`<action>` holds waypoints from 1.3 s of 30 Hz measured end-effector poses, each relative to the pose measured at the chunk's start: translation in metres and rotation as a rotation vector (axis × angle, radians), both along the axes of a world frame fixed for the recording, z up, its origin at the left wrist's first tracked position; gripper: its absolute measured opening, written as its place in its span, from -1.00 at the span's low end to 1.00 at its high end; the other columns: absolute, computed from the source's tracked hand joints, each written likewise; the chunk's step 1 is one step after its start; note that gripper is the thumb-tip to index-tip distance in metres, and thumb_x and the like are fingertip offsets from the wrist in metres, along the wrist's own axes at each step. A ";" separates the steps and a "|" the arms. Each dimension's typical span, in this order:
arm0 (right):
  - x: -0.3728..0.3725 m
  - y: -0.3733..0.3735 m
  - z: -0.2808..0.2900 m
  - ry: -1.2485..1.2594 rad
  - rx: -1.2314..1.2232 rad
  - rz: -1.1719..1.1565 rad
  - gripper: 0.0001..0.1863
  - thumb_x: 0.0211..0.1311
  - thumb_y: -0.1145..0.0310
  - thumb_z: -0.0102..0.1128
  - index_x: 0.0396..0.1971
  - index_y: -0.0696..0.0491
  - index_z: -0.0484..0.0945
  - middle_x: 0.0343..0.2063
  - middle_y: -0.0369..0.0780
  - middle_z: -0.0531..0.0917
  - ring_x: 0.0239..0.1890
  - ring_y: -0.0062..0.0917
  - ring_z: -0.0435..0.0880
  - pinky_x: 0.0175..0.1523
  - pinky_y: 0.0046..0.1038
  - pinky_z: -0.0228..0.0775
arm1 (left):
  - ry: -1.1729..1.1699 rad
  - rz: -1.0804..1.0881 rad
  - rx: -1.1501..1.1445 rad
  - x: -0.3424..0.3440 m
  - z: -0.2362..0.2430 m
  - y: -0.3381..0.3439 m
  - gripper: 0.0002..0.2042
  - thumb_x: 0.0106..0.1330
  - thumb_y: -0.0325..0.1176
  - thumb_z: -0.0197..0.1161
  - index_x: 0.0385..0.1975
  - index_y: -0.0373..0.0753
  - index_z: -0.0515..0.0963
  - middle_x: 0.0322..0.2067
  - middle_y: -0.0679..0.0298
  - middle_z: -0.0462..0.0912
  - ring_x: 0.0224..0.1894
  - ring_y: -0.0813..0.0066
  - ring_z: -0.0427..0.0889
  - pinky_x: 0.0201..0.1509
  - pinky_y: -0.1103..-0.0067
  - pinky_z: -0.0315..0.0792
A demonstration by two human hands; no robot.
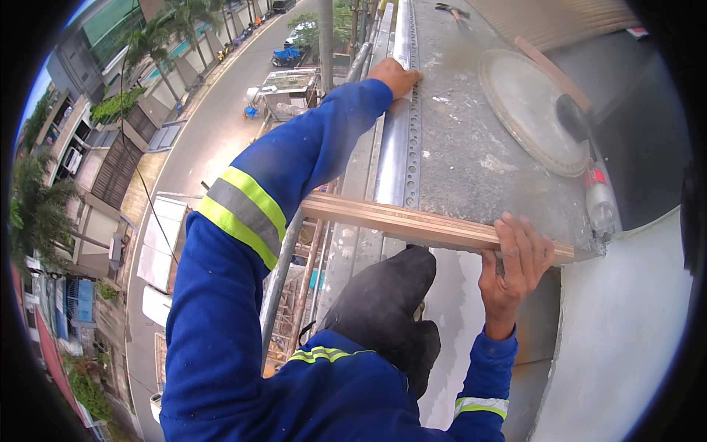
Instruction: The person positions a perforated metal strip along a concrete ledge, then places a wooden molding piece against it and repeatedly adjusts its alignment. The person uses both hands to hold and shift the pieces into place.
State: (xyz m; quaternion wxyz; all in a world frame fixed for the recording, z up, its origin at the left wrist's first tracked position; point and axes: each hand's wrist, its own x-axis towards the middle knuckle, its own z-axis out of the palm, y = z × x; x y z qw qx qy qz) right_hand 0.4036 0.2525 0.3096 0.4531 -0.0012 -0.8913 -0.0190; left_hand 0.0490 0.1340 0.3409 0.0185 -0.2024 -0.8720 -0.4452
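My left hand [395, 76] rests flat on a perforated metal rail [404, 140] that runs along the edge of a grey concrete ledge [471, 162]. My right hand [515, 261] grips the near end of a long plywood strip [398, 219], which lies across the rail and the ledge. Both arms are in blue sleeves with reflective bands. My knee in dark cloth [383, 309] sits just below the strip.
A round grey lid [529, 110] lies on the ledge with a power tool [596, 195] beside it. A hammer [451, 10] lies at the far end. Scaffold pipes [283, 272] run along the left, with a street and rooftops far below.
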 end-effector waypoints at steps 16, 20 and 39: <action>0.000 -0.001 0.002 -0.008 0.000 -0.007 -0.65 0.12 0.25 0.43 -0.05 -0.16 0.69 0.00 -0.43 0.72 0.15 -0.42 0.58 0.35 -0.16 0.07 | -0.088 -0.059 0.002 0.003 0.006 -0.005 -0.27 0.17 0.11 0.38 -0.09 -0.64 0.59 -0.13 -0.19 0.69 -0.09 0.08 0.73 0.04 0.38 0.53; 0.000 -0.001 0.002 -0.004 -0.003 -0.004 -0.66 0.13 0.23 0.41 -0.05 -0.16 0.69 0.00 -0.43 0.72 0.15 -0.43 0.57 0.35 -0.16 0.06 | -0.086 -0.042 0.008 0.004 0.006 -0.005 -0.34 0.19 0.09 0.37 -0.14 -0.58 0.62 -0.15 -0.16 0.70 -0.10 0.08 0.74 0.02 0.37 0.55; 0.000 0.000 -0.001 -0.001 -0.023 0.000 -0.67 0.14 0.26 0.39 -0.04 -0.16 0.70 0.02 -0.43 0.71 0.16 -0.43 0.57 0.38 -0.15 0.03 | -0.088 -0.050 -0.022 0.001 0.006 -0.006 -0.30 0.20 0.09 0.38 -0.12 -0.64 0.57 -0.20 -0.13 0.71 -0.22 0.16 0.76 -0.08 0.38 0.58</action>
